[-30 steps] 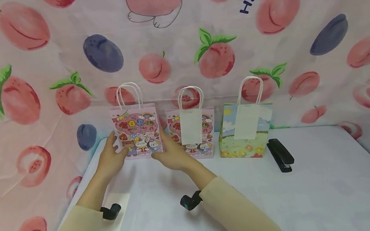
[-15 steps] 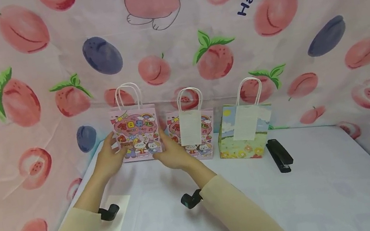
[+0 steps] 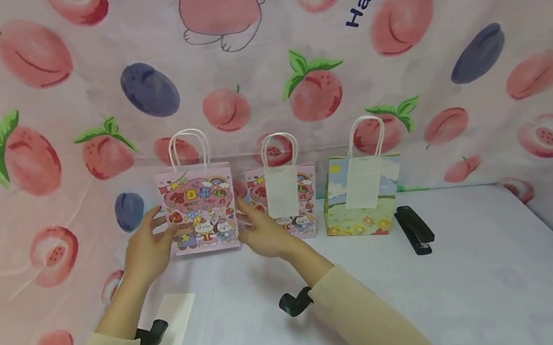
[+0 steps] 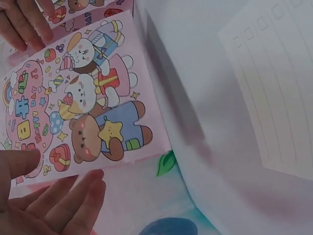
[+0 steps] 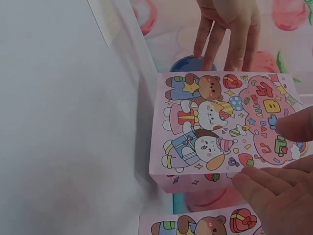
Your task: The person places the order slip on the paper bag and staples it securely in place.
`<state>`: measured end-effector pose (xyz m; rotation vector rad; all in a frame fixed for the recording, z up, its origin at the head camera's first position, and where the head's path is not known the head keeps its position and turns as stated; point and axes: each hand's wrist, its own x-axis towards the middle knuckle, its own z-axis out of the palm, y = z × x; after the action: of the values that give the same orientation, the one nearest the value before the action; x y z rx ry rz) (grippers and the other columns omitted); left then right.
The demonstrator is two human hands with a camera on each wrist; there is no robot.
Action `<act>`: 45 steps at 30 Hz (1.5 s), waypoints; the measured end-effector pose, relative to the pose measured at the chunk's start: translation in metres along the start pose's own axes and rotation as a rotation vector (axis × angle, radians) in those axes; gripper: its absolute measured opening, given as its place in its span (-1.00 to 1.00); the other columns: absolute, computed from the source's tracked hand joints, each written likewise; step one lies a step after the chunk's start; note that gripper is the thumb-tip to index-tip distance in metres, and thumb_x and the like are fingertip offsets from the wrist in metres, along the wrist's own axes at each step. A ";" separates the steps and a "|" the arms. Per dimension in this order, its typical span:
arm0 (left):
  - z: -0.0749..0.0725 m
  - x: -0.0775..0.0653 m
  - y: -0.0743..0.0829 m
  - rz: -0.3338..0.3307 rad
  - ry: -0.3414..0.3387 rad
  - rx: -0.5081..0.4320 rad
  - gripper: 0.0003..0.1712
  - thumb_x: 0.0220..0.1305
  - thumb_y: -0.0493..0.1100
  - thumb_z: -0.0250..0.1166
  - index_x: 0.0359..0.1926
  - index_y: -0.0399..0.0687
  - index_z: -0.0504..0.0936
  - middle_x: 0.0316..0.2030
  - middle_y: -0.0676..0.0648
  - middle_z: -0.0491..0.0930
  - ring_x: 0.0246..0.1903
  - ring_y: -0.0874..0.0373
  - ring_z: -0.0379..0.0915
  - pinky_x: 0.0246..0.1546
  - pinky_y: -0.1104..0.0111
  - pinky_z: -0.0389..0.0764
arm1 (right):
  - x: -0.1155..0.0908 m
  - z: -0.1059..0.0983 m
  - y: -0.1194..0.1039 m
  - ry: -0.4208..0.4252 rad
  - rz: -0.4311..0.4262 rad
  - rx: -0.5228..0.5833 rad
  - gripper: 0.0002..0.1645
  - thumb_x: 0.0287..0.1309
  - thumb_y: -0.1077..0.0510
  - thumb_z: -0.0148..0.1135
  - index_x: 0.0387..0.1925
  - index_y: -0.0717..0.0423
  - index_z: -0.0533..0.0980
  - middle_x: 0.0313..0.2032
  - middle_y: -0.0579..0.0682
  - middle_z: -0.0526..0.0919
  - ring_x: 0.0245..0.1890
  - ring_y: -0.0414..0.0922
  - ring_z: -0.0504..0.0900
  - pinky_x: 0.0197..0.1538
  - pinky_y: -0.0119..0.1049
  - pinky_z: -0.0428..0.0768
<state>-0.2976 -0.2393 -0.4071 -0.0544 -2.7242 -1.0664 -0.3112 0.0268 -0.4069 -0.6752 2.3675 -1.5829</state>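
A pink paper gift bag with cartoon animals and white handles stands between my two hands in the head view. My left hand is at its left side, fingers extended along the edge and thumb near the front. On its right side, my right hand has its fingers spread against the edge. In the right wrist view, the right fingers lie nearly straight along the bag's side, with the thumb above its printed front. A shadow runs beside the bag's bottom; I cannot tell whether it touches the table.
To the right stand a second pink gift bag and a landscape-print gift bag, each with a white paper on its front. A black stapler lies beside them. A lined paper slip lies at front left. Printed cloth hangs behind.
The pink bag between my hands has moved nearer and slightly left. My hands have spread apart, the thumbs sliding outward from the bag's front. The other bags and the stapler stay put.
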 end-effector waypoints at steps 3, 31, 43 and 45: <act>-0.001 -0.004 0.000 0.005 0.059 0.019 -0.35 0.61 0.06 0.09 0.54 -0.14 0.27 0.29 -0.31 0.58 0.08 -0.31 0.67 -0.11 -0.06 0.71 | -0.007 -0.001 -0.001 -0.005 0.000 0.005 -0.04 0.38 0.29 0.04 0.66 0.13 -0.16 0.66 0.05 -0.04 0.61 0.09 0.17 0.58 -0.01 0.26; 0.018 -0.048 0.012 0.096 0.164 -0.062 -0.72 0.46 -0.13 0.33 0.10 -0.09 0.65 -0.21 -0.20 0.82 -0.34 -0.06 0.81 -0.44 0.38 0.59 | -0.072 -0.024 -0.001 -0.022 -0.009 0.021 -0.08 0.44 0.28 0.08 0.66 0.10 -0.10 0.62 0.02 0.14 0.58 0.08 0.25 0.57 0.06 0.27; 0.033 -0.059 0.028 0.195 0.153 -0.105 -0.76 0.40 -0.19 0.38 0.05 -0.05 0.67 -0.26 -0.12 0.83 -0.41 0.09 0.80 -0.47 0.44 0.58 | -0.097 -0.048 0.012 0.037 -0.001 0.004 -0.14 0.44 0.22 0.17 0.64 -0.01 0.06 0.53 -0.01 0.34 0.47 0.09 0.41 0.44 0.10 0.47; 0.035 -0.060 0.030 0.212 0.145 -0.117 -0.77 0.40 -0.20 0.38 0.04 -0.05 0.68 -0.27 -0.11 0.83 -0.42 0.12 0.79 -0.44 0.44 0.59 | -0.100 -0.053 0.014 0.044 -0.010 0.008 -0.16 0.45 0.22 0.16 0.63 0.01 0.08 0.50 0.03 0.39 0.46 0.10 0.42 0.42 0.10 0.49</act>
<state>-0.2427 -0.1911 -0.4252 -0.2667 -2.4616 -1.1187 -0.2496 0.1233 -0.4057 -0.6582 2.3909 -1.6265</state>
